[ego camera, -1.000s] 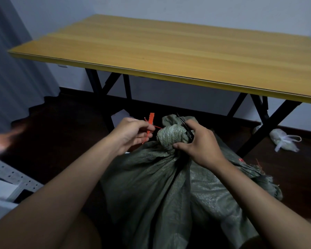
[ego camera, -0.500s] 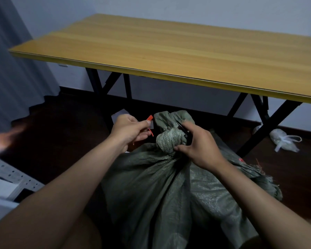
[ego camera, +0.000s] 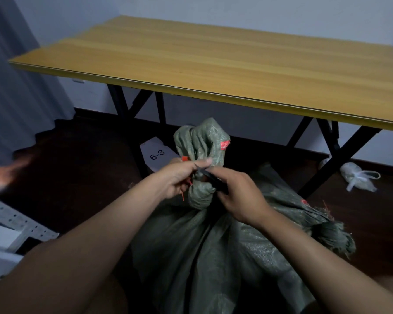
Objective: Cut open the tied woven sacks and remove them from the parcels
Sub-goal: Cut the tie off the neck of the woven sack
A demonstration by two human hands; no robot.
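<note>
Both hands closed in: left hand (ego camera: 176, 177) pinches sack neck (ego camera: 201, 193), right hand (ego camera: 237, 196) grips half-hidden dark cutter (ego camera: 210, 177).

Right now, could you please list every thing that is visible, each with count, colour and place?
woven sack: one, grey-green, on the floor between the arms, neck bunched
red tie: one, at the sack's neck, by the left fingers
dark tool: one, black, at the neck
table: one, yellow-wood top, black legs, behind the sack
paper marked 6-3: one, white, under the table
small tied bag: one, pale, floor at right
left hand: pinches the neck
right hand: holds the dark tool
</note>
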